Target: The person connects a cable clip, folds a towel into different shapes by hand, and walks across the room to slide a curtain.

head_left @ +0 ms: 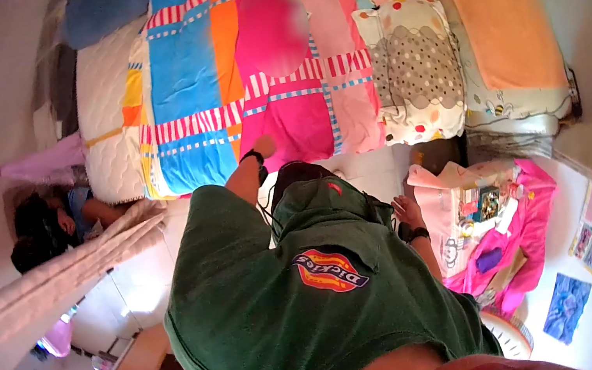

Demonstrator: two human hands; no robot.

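Observation:
My left hand [265, 147] is at the near edge of a large striped quilt [188, 69], over its magenta part. A dark band circles that wrist; the fingers are too small and blurred to make out. My right hand [405, 208] hangs beside my green hooded top [278, 307], its fingers stretched and slightly apart with nothing in them. A dark watch [417, 233] is on that wrist. The quilt lies flat in blue, orange, magenta and pink bands on the bed. Beside it is a pillow [418, 68] with grey and white dots.
An orange towel [503, 13] lies on the bed's right end; a bare white mattress [108, 99] shows at its left. Pink bags and cloth [532, 222] are piled to my right. Another person [56, 219] is low at the left, near a gathered curtain [65, 265].

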